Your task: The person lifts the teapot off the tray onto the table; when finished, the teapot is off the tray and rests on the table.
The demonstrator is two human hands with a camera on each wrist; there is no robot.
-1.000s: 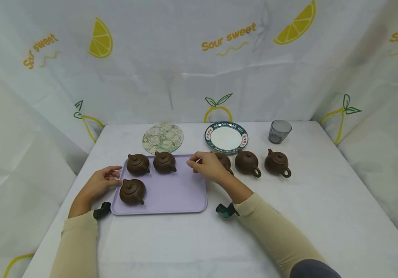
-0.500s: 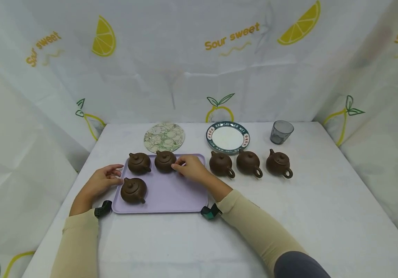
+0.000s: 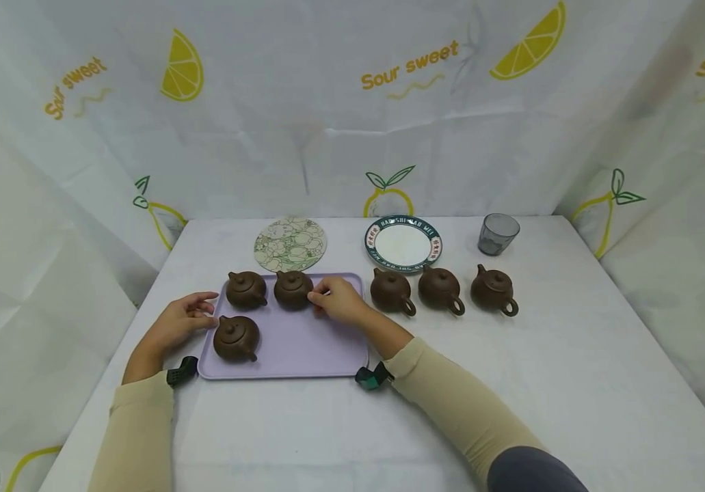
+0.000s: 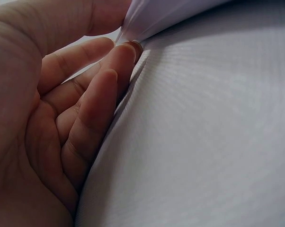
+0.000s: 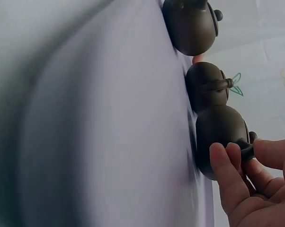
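Note:
My left hand [image 3: 181,322] rests at the left edge of a pale purple tray [image 3: 303,348]. Its thumb and fingertips touch the rim, with the fingers relaxed in the left wrist view. On the tray stand three brown teapots: one at the back left [image 3: 246,290], one at the front left [image 3: 236,338], and the rear middle teapot [image 3: 293,290]. My right hand [image 3: 341,301] reaches over the tray and pinches the handle of that rear middle teapot. The right wrist view shows this teapot [image 5: 220,132] upright, its handle between thumb and fingers.
Right of the tray, three more brown teapots stand in a row: a near one [image 3: 392,291], a middle one [image 3: 440,289] and a far one [image 3: 493,289]. Behind are a patterned round mat [image 3: 290,244], a green-rimmed plate [image 3: 377,255] and a grey glass [image 3: 498,234].
My right hand has moved left, from above the tray's right part to the rear middle teapot's handle, uncovering a teapot beside the tray. The left hand stays at the tray's edge.

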